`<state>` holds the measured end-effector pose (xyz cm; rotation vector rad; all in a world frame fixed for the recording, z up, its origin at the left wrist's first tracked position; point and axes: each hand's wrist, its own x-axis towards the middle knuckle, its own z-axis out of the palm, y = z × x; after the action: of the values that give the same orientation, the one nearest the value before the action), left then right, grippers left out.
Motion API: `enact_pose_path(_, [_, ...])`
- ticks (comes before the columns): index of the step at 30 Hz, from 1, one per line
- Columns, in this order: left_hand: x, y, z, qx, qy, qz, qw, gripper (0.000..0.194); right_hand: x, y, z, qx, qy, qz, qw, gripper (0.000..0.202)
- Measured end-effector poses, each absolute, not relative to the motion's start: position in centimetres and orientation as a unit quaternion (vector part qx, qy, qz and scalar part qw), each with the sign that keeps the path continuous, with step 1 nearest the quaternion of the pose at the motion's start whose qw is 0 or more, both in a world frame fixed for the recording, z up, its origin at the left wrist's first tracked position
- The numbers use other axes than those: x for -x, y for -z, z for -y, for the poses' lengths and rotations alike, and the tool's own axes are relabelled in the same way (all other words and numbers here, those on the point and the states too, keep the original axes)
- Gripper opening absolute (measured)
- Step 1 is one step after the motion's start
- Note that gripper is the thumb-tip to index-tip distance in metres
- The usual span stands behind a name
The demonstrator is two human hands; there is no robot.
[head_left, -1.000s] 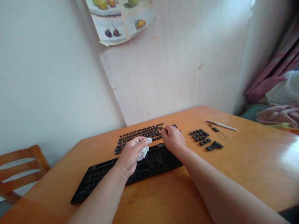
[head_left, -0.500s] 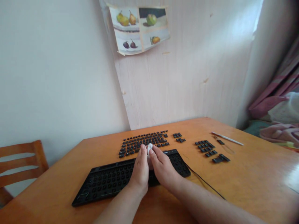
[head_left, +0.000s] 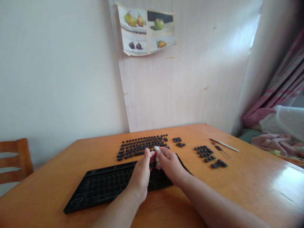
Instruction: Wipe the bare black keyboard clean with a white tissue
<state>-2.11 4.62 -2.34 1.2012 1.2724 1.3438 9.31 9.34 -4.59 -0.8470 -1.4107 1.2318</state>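
Observation:
My right hand is closed around a crumpled white tissue, which shows at its fingertips and hangs below them. My left hand faces it with the thumb raised and the fingers stretched toward the tissue; a narrow gap shows between the palms. Whether the left fingertips touch the tissue is hard to tell. Under both hands lies a black keyboard base with its keycaps off and its sockets bare. The hands and forearms hide part of its middle and right side.
Behind the base, loose black keycaps lie in keyboard rows. More keycaps sit to the right, near a wire keycap puller and a white pen-like stick. A wooden chair stands left of the table.
My hands, pressed together round the tissue before, have parted a little. The tissue now stays with my right hand, and more of it shows. The camera view has shifted slightly.

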Motion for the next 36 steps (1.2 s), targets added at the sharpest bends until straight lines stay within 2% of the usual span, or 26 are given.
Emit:
enact_pose_path(2, [3.0,2.4,-5.3,-0.469,-0.550,-0.566,0.396,0.067,-9.5,4.3,-9.2,0.349,-0.526,0.588,0.506,0.040])
enact_pose_path(5, [3.9,2.2,-5.9,-0.474,-0.528,-0.590,0.386,0.069,-9.7,3.8,-8.6,0.322,-0.513,0.633,0.482,0.038])
enact_pose_path(9, [4.3,2.1,-6.1,-0.556,-0.488,-0.564,0.366,0.061,-9.9,3.2,-7.7,0.286,-0.506,0.681,0.446,0.036])
enact_pose_path(15, [4.5,2.8,-6.5,-0.612,-0.498,-0.513,0.337,0.050,-10.4,2.3,-7.3,0.295,-0.529,0.681,0.410,0.041])
enact_pose_path(22, [4.2,2.8,-6.3,-0.647,-0.478,-0.498,0.325,0.047,-10.9,1.1,-7.2,0.345,-0.547,0.634,0.424,0.037])
enact_pose_path(25, [4.6,2.6,-6.3,-0.699,-0.433,-0.510,0.253,0.051,-11.5,0.9,-7.6,0.379,-0.507,0.637,0.440,0.033])
enact_pose_path(31, [6.9,2.6,-6.9,-0.726,-0.279,-0.627,-0.040,0.048,-13.1,0.2,-8.3,0.455,-0.383,0.693,0.407,0.027])
enact_pose_path(36, [7.6,3.1,-7.0,-0.732,-0.190,-0.645,-0.110,0.046,-13.4,-0.5,-8.1,0.501,-0.264,0.757,0.326,0.020])
